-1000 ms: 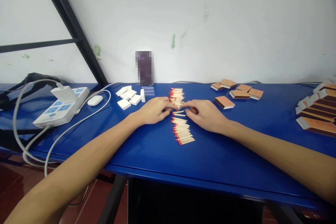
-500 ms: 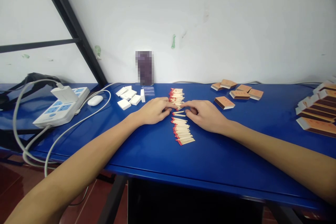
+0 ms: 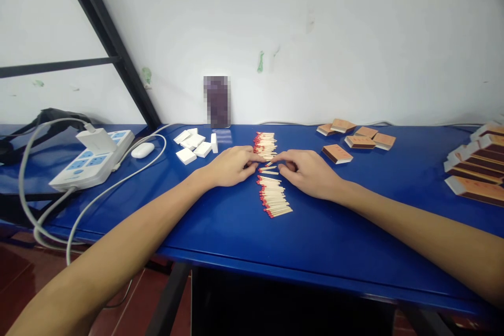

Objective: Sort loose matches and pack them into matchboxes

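Observation:
Red-tipped matchsticks lie in a long column on the blue table, heads to the left. My left hand rests at the left of the column, its index finger stretched to the match heads and its thumb apart below. From the other side, my right hand reaches in with its index fingertip at the plain ends, thumb also apart. A loose match or two lies aslant between the fingertips, partly hidden. Neither hand grips anything that I can see. Farther back, more matches are packed closely together.
White inner trays lie at the back left, near an upright phone. Matchboxes are scattered at back right, and more are stacked at far right. A power strip, cables and a white case occupy the left.
The small match between the fingertips looks slightly shifted in angle. Both hands hold almost the same place.

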### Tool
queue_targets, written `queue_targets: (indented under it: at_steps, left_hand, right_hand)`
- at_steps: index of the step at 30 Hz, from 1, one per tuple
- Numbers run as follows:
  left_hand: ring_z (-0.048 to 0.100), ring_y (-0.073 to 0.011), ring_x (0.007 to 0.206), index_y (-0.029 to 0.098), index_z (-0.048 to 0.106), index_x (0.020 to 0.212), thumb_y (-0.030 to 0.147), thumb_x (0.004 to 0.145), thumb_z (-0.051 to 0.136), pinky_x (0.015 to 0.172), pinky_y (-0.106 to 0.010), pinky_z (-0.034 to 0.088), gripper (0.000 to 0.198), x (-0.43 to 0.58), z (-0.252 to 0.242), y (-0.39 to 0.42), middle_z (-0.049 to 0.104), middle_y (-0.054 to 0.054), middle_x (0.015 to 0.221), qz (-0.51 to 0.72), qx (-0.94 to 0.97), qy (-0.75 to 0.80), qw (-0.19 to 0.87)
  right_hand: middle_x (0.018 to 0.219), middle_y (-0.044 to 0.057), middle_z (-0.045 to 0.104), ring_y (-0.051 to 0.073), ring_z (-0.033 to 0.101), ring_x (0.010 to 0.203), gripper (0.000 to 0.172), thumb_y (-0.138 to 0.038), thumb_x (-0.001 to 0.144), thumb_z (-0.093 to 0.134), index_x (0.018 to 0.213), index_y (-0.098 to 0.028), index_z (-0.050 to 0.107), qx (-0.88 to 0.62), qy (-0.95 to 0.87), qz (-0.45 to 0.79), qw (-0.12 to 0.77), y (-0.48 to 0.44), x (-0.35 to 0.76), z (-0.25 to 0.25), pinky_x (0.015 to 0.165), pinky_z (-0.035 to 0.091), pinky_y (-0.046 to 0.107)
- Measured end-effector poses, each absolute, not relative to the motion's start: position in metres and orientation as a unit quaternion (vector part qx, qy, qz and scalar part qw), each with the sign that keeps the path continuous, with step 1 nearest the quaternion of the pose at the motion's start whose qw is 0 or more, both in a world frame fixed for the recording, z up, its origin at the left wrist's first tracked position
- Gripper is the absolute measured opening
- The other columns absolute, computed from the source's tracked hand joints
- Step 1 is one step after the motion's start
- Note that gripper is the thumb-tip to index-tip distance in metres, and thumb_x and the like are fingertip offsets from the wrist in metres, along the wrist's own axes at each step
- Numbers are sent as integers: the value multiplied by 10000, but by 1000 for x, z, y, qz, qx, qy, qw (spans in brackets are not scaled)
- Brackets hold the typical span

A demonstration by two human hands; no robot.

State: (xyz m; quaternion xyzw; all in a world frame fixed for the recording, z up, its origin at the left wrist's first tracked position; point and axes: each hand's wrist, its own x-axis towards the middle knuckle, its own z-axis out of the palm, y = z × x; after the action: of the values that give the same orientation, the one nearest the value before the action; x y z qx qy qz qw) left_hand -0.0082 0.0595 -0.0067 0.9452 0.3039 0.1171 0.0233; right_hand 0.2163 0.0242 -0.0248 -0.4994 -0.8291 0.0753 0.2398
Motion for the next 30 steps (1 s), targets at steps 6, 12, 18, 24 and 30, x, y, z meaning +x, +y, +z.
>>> queue_targets:
  at_steps: [6,12,18,24,30]
  left_hand:
    - [590,-169,819,192,646,1245,204,940,446,738,-298,447,365,-8,-7,60,626,-60,933,120,944,308,17]
    - [588,-175,820,207,642,1255,208,938,436,723,-295,436,379,-10,-6,60,609,-53,904,106,945,310,-11]
    - [582,-172,803,230,669,1197,210,943,412,690,-288,419,362,-13,-4,62,592,-45,877,93,947,303,-57]
    - [584,-175,823,207,662,1200,214,941,416,705,-292,427,358,-11,-3,60,603,-50,897,111,946,300,-46]
    - [587,-154,790,214,671,1192,187,930,428,704,-279,435,358,-10,-5,58,614,-46,923,113,949,295,-6]
  right_hand:
    - [667,-2,597,155,531,627,277,-219,847,489,1004,-192,716,-497,-828,78,249,24,216,-26,619,361,281]
    - [708,7,629,160,541,640,293,-220,846,487,1032,-198,712,-513,-821,66,241,23,216,-26,616,359,285]
    - [759,26,655,166,555,653,342,-226,854,472,1097,-190,710,-526,-816,59,233,23,215,-25,629,377,286]
    - [752,27,655,167,558,659,314,-227,855,473,1046,-187,718,-529,-815,50,231,23,214,-26,621,373,284]
    - [688,6,619,153,536,628,273,-218,848,484,982,-186,719,-510,-823,64,243,23,215,-25,620,366,280]
